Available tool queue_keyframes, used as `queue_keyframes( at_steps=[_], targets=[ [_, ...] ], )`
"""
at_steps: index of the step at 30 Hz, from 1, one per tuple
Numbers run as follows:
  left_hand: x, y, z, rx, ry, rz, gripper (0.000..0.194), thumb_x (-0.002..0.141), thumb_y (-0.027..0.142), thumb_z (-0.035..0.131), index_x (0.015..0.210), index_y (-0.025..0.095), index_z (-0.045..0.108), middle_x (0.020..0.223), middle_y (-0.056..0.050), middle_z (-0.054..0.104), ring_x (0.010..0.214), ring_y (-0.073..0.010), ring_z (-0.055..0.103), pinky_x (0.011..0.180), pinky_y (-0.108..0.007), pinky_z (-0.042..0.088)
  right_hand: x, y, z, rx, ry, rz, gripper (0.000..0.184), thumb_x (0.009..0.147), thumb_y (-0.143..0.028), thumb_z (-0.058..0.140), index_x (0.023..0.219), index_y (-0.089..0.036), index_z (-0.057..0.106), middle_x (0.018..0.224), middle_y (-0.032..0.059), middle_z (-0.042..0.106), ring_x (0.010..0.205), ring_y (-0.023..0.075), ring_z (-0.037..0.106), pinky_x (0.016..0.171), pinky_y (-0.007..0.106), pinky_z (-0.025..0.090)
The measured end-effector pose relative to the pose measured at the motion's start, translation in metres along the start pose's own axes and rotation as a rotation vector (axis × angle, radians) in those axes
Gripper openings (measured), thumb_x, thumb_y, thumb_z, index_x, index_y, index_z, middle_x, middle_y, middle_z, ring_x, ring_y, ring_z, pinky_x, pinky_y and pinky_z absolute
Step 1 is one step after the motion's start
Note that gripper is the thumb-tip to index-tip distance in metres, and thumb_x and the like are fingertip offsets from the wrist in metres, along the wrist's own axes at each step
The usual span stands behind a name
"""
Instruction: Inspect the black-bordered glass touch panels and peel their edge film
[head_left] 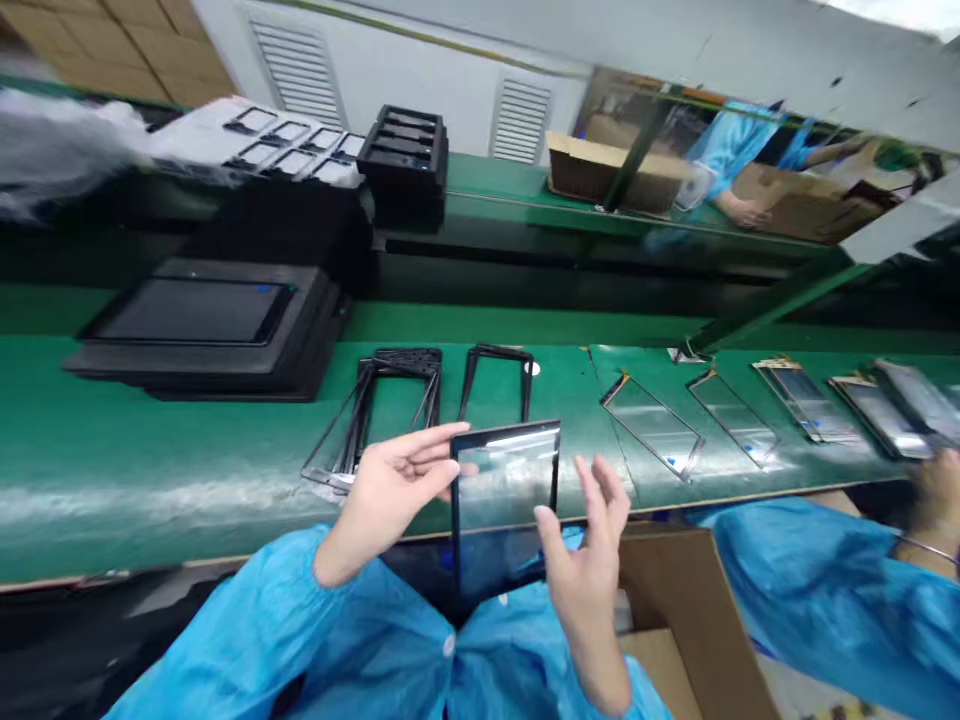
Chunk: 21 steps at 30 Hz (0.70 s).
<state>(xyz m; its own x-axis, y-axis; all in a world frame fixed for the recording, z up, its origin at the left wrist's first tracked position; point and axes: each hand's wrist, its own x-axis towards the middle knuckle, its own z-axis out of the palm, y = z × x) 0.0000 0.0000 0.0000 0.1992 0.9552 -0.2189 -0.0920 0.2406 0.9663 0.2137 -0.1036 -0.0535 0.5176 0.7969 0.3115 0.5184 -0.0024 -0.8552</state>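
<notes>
- Head view: I hold a black-bordered glass panel [504, 490] upright before me, above the front edge of a green bench [187, 440], its clear middle showing the blue jacket [450, 650] behind its lower part.
- The panel's long axis runs from my chest toward the bench; its upper short edge points away from me and slants slightly, right end higher, while the lower end dips toward my jacket.
- My left hand [397, 490] reaches in from the left, wrist low, palm turned toward the panel, thumb in front and fingers behind, clamped on the left edge; fingertips show through the glass.
- My right hand [591, 560] rises from below at the opposite edge, fingers raised and spread apart from the thumb; the thumb tip overlaps the panel's right border, though I cannot tell whether it touches.
- Beyond the panel lie a tangled pile of black frames [409, 356] and, just to its right, another black frame [502, 351].
- To the left, a dark panel [195, 310] rests flat atop stacked trays [300, 365]; to the right, a clear panel [652, 420] lies diagonally.
- At far right, a co-worker's hand [941, 495] blurs beside stacked panels [881, 415].
</notes>
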Motion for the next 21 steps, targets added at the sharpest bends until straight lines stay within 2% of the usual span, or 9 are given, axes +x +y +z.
queue_keyframes(
  at_steps=[2,5,8,11,15,16,18,20,21],
  targets=[
    [-0.007,-0.001,-0.002,0.035,-0.058,-0.003,0.043,0.084,0.031,0.088,0.124,0.015,0.083,0.084,-0.009,0.086,0.085,-0.0258,0.086,0.063,-0.02,0.067,0.02,-0.008,-0.007,0.221,-0.129,0.098,0.058,0.101,-0.038,0.069,0.157,-0.028,0.057,0.16,0.0137,0.059,0.148,0.0327,0.057,0.122,0.056,0.046],
    [-0.014,0.0,-0.005,0.088,-0.101,-0.001,0.04,0.085,0.03,0.087,0.123,0.017,0.084,0.084,-0.009,0.086,0.083,-0.024,0.086,0.068,-0.02,0.067,0.039,-0.019,-0.014,0.449,-0.244,0.229,0.045,0.102,-0.039,0.069,0.145,-0.025,0.069,0.115,0.0107,0.085,0.108,0.0282,0.081,0.096,0.043,0.065],
    [-0.019,0.002,-0.007,0.128,-0.105,-0.003,0.038,0.083,0.029,0.088,0.12,0.019,0.086,0.084,-0.009,0.087,0.08,-0.0234,0.085,0.068,-0.019,0.067,0.044,-0.027,-0.015,0.526,-0.224,0.301,0.026,0.095,-0.037,0.078,0.118,-0.024,0.082,0.076,0.0042,0.085,0.075,0.0238,0.084,0.076,0.034,0.068],
    [-0.022,0.001,-0.009,0.13,-0.102,-0.008,0.038,0.082,0.034,0.089,0.118,0.021,0.086,0.083,-0.009,0.086,0.079,-0.0232,0.085,0.069,-0.019,0.066,0.041,-0.032,-0.013,0.569,-0.186,0.335,0.018,0.091,-0.036,0.082,0.104,-0.024,0.085,0.074,0.0043,0.085,0.067,0.022,0.083,0.071,0.03,0.068],
    [-0.021,-0.002,-0.013,0.185,-0.103,-0.02,0.041,0.087,0.042,0.086,0.122,0.021,0.085,0.084,-0.009,0.087,0.081,-0.0243,0.085,0.072,-0.022,0.067,0.038,-0.038,-0.014,0.586,-0.149,0.358,0.015,0.089,-0.034,0.084,0.099,-0.023,0.085,0.073,0.0044,0.085,0.064,0.022,0.083,0.067,0.027,0.068],
    [-0.02,-0.002,-0.013,0.221,-0.125,0.004,0.04,0.089,0.042,0.083,0.123,0.022,0.084,0.091,-0.01,0.087,0.085,-0.0254,0.085,0.074,-0.024,0.068,0.037,-0.04,-0.014,0.58,-0.147,0.356,0.015,0.089,-0.034,0.084,0.099,-0.023,0.085,0.073,0.0042,0.085,0.064,0.0222,0.084,0.066,0.026,0.068],
    [-0.018,0.001,-0.01,0.363,-0.205,0.116,0.037,0.093,0.04,0.078,0.126,0.025,0.083,0.12,-0.012,0.084,0.108,-0.0296,0.082,0.084,-0.029,0.068,0.036,-0.044,-0.011,0.555,-0.182,0.339,0.014,0.089,-0.033,0.083,0.099,-0.023,0.085,0.075,0.0045,0.085,0.066,0.0229,0.084,0.065,0.026,0.068],
    [-0.016,0.006,-0.005,0.56,-0.317,0.245,0.042,0.092,0.034,0.077,0.133,0.031,0.08,0.149,-0.008,0.071,0.134,-0.0334,0.07,0.097,-0.034,0.065,0.034,-0.047,-0.007,0.526,-0.289,0.315,0.016,0.089,-0.034,0.084,0.1,-0.022,0.084,0.079,0.0052,0.086,0.069,0.0241,0.085,0.067,0.028,0.069],
    [-0.015,0.008,-0.002,0.642,-0.384,0.281,0.049,0.091,0.031,0.077,0.139,0.033,0.076,0.152,-0.005,0.069,0.137,-0.0338,0.068,0.101,-0.036,0.063,0.034,-0.048,-0.005,0.525,-0.358,0.313,0.019,0.088,-0.036,0.085,0.101,-0.022,0.084,0.08,0.0054,0.086,0.071,0.0249,0.085,0.068,0.029,0.069]
  ],
)
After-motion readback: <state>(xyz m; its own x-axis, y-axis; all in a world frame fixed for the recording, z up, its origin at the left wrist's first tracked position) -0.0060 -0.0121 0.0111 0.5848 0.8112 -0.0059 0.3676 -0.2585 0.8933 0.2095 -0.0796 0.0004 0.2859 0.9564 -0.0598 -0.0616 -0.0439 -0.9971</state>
